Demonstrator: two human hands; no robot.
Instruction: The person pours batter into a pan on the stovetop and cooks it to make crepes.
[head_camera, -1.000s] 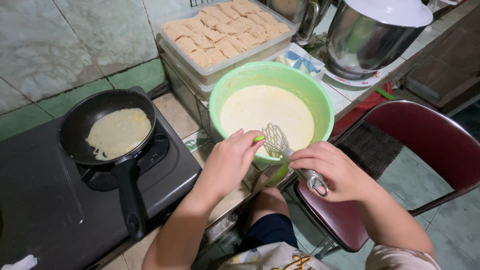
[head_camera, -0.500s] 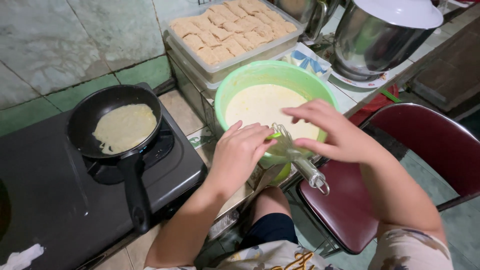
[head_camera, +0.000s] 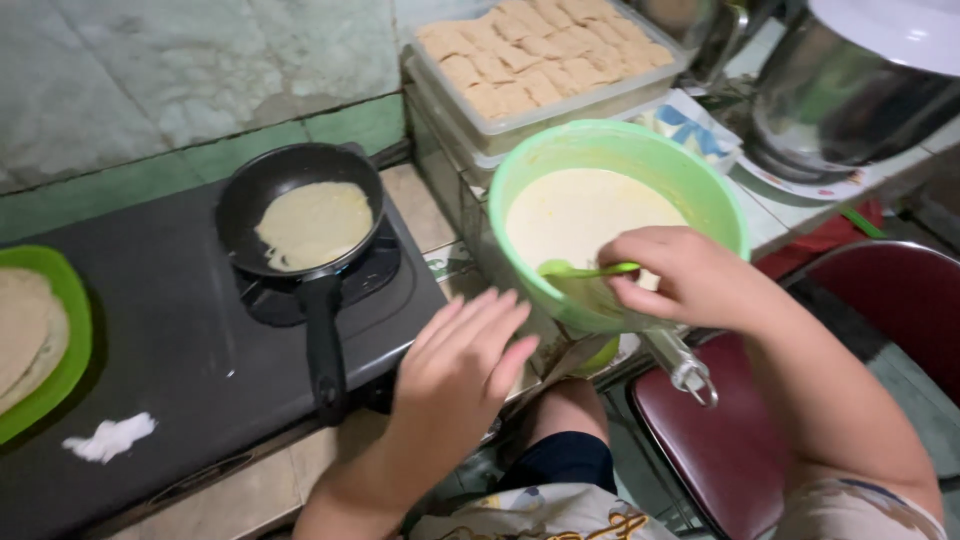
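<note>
A green bowl (head_camera: 700, 185) of pale batter (head_camera: 580, 210) stands in front of me. Over its near rim, my right hand (head_camera: 690, 275) pinches the handle of a green ladle (head_camera: 585, 270) whose scoop lies at the batter's edge. A metal whisk handle (head_camera: 682, 365) sticks out below that hand, past the rim. My left hand (head_camera: 460, 370) hovers open, fingers spread, between the bowl and the stove corner, and holds nothing. Left of it, a black pan (head_camera: 300, 165) with a thin pancake (head_camera: 315, 222) sits on the black stove (head_camera: 180, 330), its handle (head_camera: 325, 345) pointing toward me.
A green plate (head_camera: 70, 300) of cooked pancakes is at the far left, with a white crumpled tissue (head_camera: 110, 437) on the stove. A clear tub of folded rolls (head_camera: 545, 55) and a steel pot (head_camera: 850, 90) stand behind the bowl. A red chair (head_camera: 800, 420) is at the right.
My left hand has let go of the bowl rim and drawn back to the left, open. My right hand left the whisk and took the green ladle. The view swung left.
</note>
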